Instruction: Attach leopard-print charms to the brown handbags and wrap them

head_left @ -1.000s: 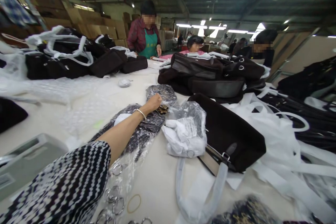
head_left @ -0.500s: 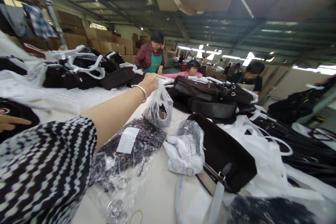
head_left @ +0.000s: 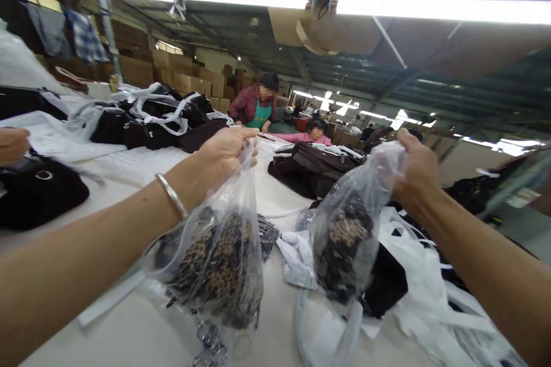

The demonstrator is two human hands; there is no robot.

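Observation:
My left hand (head_left: 228,155), with a bracelet on its wrist, pinches the gathered top of a clear plastic bag (head_left: 224,264). Leopard-print and dark pieces show through that bag, which hangs over the table. On the other side, my right hand (head_left: 416,169) grips the neck of a second clear plastic bag (head_left: 344,235), also filled with dark and leopard-print pieces. Between the two hanging bags lies a crumpled white packet (head_left: 297,258). Behind the right one, a black handbag (head_left: 387,281) is partly hidden. Metal rings (head_left: 210,347) rest below the left bag.
Dark handbags with white-wrapped straps are heaped at the left back (head_left: 146,120) and at the centre back (head_left: 318,166). Another person's hand (head_left: 12,146) is by a black bag (head_left: 43,189) at far left. Two people, one in a green apron (head_left: 259,114), are across the table.
My left hand has come closer, its plastic bag now hanging large in front of me. My right hand has entered from the right, holding a second bag. The view has tilted upward.

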